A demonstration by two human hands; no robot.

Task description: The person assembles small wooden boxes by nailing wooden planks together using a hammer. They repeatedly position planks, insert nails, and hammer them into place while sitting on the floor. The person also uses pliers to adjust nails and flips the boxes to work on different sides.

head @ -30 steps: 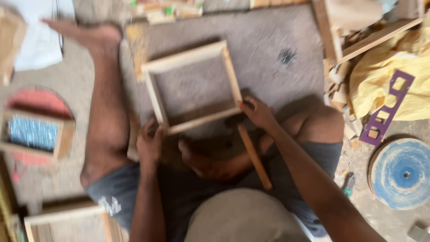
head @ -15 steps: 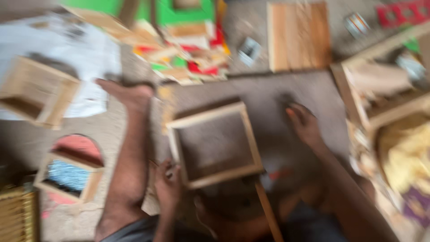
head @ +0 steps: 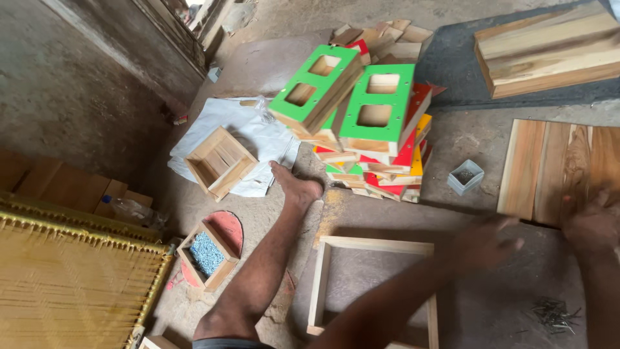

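Small grey-blue open carton (head: 465,176) beside coloured stack.

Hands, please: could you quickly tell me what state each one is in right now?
Left hand: blurred, fingers spread, holding nothing, above the wooden frame.
Right hand: blurred, at the near edge of the wooden board; grip cannot be told.

Both hands are smeared by motion. The left hand (head: 481,244) is a blur with no fingers to tell apart, so whether it holds anything cannot be told. The right hand (head: 591,223) is blurred too, and its forearm runs off the right edge. Beneath the left forearm, the pale square wooden frame (head: 374,245) is partly covered, and its near rail is cut off by the bottom edge. Below the right hand, the dark scatter of small nails (head: 552,313) is too fine to tell apart.
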